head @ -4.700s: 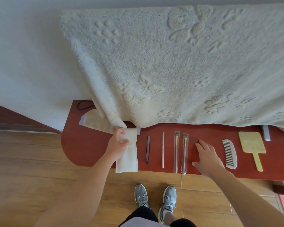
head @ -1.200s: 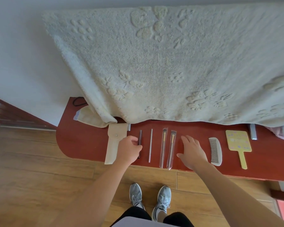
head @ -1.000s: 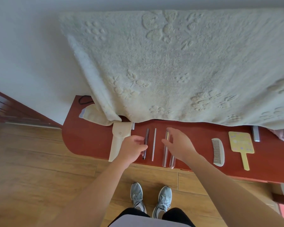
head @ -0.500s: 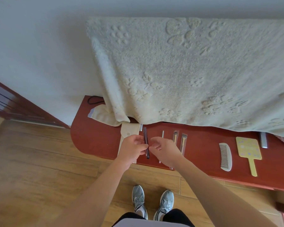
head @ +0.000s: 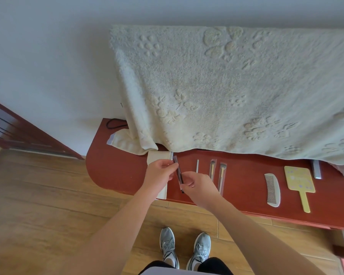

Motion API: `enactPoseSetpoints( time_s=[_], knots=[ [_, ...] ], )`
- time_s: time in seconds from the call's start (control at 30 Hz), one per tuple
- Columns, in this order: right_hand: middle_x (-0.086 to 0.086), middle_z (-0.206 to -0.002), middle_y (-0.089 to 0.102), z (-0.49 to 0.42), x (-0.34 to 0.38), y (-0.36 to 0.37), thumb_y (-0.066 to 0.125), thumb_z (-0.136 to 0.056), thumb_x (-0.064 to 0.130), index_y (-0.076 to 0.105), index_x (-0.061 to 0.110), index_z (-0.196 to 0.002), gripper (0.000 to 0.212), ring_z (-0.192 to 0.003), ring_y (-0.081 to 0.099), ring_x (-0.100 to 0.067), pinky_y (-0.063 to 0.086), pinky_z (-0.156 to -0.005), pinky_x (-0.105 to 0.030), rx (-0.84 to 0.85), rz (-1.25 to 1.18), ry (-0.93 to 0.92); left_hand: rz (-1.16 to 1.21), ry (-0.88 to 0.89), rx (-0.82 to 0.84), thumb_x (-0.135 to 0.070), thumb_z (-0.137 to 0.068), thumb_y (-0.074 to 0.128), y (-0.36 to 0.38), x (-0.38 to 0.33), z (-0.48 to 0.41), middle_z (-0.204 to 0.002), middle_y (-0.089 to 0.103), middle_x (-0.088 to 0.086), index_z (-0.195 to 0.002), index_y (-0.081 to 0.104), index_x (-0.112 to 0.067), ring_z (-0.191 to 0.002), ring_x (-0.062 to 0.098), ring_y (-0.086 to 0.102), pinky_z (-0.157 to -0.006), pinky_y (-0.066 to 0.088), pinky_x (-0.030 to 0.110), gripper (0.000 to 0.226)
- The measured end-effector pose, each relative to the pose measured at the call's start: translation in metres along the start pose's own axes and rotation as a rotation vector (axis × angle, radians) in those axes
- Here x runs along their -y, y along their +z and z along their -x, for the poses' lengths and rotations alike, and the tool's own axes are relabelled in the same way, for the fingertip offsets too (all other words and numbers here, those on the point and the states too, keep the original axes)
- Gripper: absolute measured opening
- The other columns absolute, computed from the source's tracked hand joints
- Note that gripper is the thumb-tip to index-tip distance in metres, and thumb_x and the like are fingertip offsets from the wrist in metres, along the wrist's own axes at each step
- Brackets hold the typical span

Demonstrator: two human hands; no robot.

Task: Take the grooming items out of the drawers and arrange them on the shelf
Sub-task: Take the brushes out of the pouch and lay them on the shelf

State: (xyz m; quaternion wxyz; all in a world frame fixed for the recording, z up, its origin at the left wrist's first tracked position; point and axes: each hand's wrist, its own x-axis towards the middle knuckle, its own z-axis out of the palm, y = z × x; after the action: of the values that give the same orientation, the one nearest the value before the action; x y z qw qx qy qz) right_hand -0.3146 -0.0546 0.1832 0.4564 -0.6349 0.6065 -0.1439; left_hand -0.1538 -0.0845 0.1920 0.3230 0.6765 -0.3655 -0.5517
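A dark slim stick (head: 179, 172) in a clear sleeve is held just above the red shelf (head: 115, 171). My left hand (head: 160, 175) pinches its upper part and my right hand (head: 200, 185) pinches its lower end. A cream pouch (head: 157, 156) lies under my left hand. To the right lie a thin grey stick (head: 197, 165), two sleeved brushes (head: 216, 172), a white comb (head: 272, 189) and a yellow hand mirror (head: 299, 180).
A big cream blanket (head: 236, 86) hangs over the back of the shelf and hides what is behind. A cream cloth (head: 125, 142) and a black loop (head: 112, 124) lie at the shelf's left end. A silver bar (head: 316, 169) lies at far right. My shoes stand on the wooden floor (head: 38, 205).
My left hand laid the pouch down and took the dark stick. My right hand came across from beside the comb and now pinches the stick's lower end. The view shifted left.
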Motion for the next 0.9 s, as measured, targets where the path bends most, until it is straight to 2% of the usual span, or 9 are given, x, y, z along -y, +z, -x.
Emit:
enactPoseSetpoints(
  time_s=[0.07, 0.13, 0.33, 0.43, 0.53, 0.6, 0.7, 0.8, 0.9],
  knots=[
    [0.014, -0.093, 0.071, 0.003, 0.0, 0.0, 0.059, -0.091, 0.026, 0.065, 0.028, -0.121, 0.03, -0.083, 0.065, -0.002, 0.056, -0.079, -0.023, -0.009, -0.005, 0.003, -0.018, 0.006, -0.021, -0.029, -0.087, 0.074, -0.001, -0.008, -0.004, -0.094, 0.072, 0.006, -0.11, 0.068, -0.015, -0.076, 0.012, 0.069, -0.076, 0.061, 0.028, 0.027],
    [0.014, -0.091, 0.07, 0.006, 0.0, -0.001, 0.059, -0.092, 0.024, 0.067, 0.025, -0.117, 0.027, -0.083, 0.065, -0.004, 0.055, -0.078, -0.022, -0.014, -0.008, 0.009, -0.016, 0.021, -0.01, -0.024, -0.087, 0.075, -0.001, -0.013, -0.007, -0.095, 0.073, 0.007, -0.109, 0.07, -0.015, -0.075, 0.012, 0.068, -0.076, 0.06, 0.03, 0.024],
    [0.016, -0.084, 0.07, 0.011, -0.003, 0.001, 0.06, -0.088, 0.025, 0.072, 0.028, -0.104, 0.02, -0.078, 0.064, -0.004, 0.056, -0.074, -0.024, -0.008, -0.022, 0.055, -0.088, 0.048, 0.021, -0.015, -0.083, 0.077, 0.005, -0.014, -0.011, -0.088, 0.075, 0.006, -0.092, 0.077, -0.015, -0.071, 0.015, 0.071, -0.072, 0.062, 0.03, 0.009],
    [0.013, -0.073, 0.068, 0.013, -0.002, 0.004, 0.06, -0.083, 0.024, 0.072, 0.027, -0.09, 0.013, -0.07, 0.063, -0.01, 0.053, -0.061, -0.024, -0.008, -0.02, 0.11, -0.166, 0.07, 0.013, -0.016, -0.081, 0.074, 0.011, -0.011, -0.013, -0.081, 0.074, 0.004, -0.085, 0.077, -0.02, -0.07, 0.019, 0.072, -0.072, 0.061, 0.033, 0.007],
    [0.011, -0.06, 0.06, 0.013, -0.001, 0.006, 0.061, -0.081, 0.022, 0.064, 0.028, -0.074, 0.01, -0.054, 0.053, -0.009, 0.043, -0.049, -0.02, -0.028, -0.048, 0.14, -0.248, 0.112, -0.012, -0.015, -0.081, 0.07, 0.019, -0.009, -0.012, -0.079, 0.073, 0.0, -0.088, 0.076, -0.019, -0.067, 0.013, 0.067, -0.067, 0.055, 0.03, 0.01],
    [0.004, -0.061, 0.063, 0.014, -0.003, 0.006, 0.061, -0.078, 0.023, 0.066, 0.021, -0.073, 0.007, -0.05, 0.049, -0.008, 0.04, -0.047, -0.021, -0.021, -0.044, 0.168, -0.255, 0.143, -0.052, -0.015, -0.081, 0.068, 0.021, -0.014, -0.013, -0.081, 0.073, -0.004, -0.09, 0.076, -0.019, -0.07, 0.011, 0.067, -0.067, 0.053, 0.027, 0.013],
    [-0.001, -0.061, 0.062, 0.026, -0.013, 0.016, 0.06, -0.076, 0.022, 0.065, 0.017, -0.071, 0.009, -0.047, 0.046, -0.011, 0.039, -0.044, -0.022, 0.03, 0.016, 0.214, -0.19, 0.182, -0.151, -0.012, -0.081, 0.065, 0.013, -0.038, -0.028, -0.072, 0.073, -0.005, -0.084, 0.074, -0.021, -0.071, 0.019, 0.072, -0.072, 0.06, 0.035, 0.013],
    [0.004, -0.064, 0.065, 0.032, -0.02, 0.017, 0.061, -0.082, 0.021, 0.067, 0.019, -0.075, 0.01, -0.047, 0.049, -0.009, 0.039, -0.042, -0.021, -0.019, -0.023, 0.26, -0.319, 0.287, -0.103, -0.01, -0.084, 0.065, 0.004, -0.057, -0.043, -0.08, 0.073, -0.009, -0.085, 0.076, -0.017, -0.076, 0.014, 0.072, -0.075, 0.058, 0.03, 0.013],
    [0.0, -0.071, 0.069, 0.026, -0.022, 0.013, 0.061, -0.084, 0.022, 0.07, 0.016, -0.083, 0.011, -0.051, 0.055, -0.011, 0.049, -0.047, -0.028, -0.068, -0.048, 0.294, -0.482, 0.305, -0.027, -0.017, -0.085, 0.069, -0.002, -0.045, -0.048, -0.095, 0.075, -0.008, -0.097, 0.079, -0.018, -0.086, 0.006, 0.069, -0.083, 0.055, 0.025, 0.015]
  ],
)
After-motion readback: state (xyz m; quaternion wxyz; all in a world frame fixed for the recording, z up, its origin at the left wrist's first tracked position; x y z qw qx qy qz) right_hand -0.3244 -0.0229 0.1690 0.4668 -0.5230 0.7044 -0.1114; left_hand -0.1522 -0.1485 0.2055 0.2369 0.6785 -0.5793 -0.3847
